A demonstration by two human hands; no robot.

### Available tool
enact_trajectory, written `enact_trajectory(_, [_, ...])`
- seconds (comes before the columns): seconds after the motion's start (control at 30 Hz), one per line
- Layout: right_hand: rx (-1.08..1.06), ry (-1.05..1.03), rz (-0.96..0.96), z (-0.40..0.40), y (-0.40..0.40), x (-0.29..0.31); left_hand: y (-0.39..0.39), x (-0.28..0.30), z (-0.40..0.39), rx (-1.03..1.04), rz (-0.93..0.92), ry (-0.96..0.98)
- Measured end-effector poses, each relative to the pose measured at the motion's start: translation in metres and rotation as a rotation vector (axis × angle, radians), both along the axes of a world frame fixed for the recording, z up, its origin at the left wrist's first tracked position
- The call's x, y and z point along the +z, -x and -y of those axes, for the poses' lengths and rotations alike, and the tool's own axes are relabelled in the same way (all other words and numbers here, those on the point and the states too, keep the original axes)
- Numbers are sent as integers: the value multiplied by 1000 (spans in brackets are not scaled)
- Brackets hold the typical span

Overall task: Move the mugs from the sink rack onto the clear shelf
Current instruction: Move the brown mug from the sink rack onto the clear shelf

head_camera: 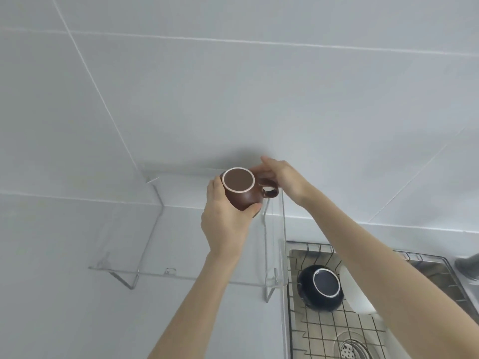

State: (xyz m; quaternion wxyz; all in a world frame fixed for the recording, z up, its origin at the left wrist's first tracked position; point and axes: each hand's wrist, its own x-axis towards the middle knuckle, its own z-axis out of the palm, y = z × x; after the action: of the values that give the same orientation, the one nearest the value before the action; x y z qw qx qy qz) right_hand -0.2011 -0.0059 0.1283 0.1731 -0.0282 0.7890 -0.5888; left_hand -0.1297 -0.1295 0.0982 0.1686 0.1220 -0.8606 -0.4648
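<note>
Head cam: black mug (321, 287) in sink rack (334, 330) at 4 o'clock; left hand (225, 218) wraps brown mug (243, 190) over clear shelf (186, 229); right hand (282, 177) fingers loose, touching its handle.

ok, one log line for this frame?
stage: placing | left hand: gripping brown mug | right hand: at handle | clear shelf: bare | black mug: in sink rack
</note>
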Motion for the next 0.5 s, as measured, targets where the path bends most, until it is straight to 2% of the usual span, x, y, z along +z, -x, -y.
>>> enact_trajectory(0.3, [20,-80,-46,-1,7,-9,7,-10,-25,120,25,-9])
enact_trajectory(0.43, [-70,-120,-140,3,6,-13,7,-9,-27,133,42,-8])
enact_trajectory(0.5, [-116,-63,-155,3,4,-13,9,-11,-27,130,47,7])
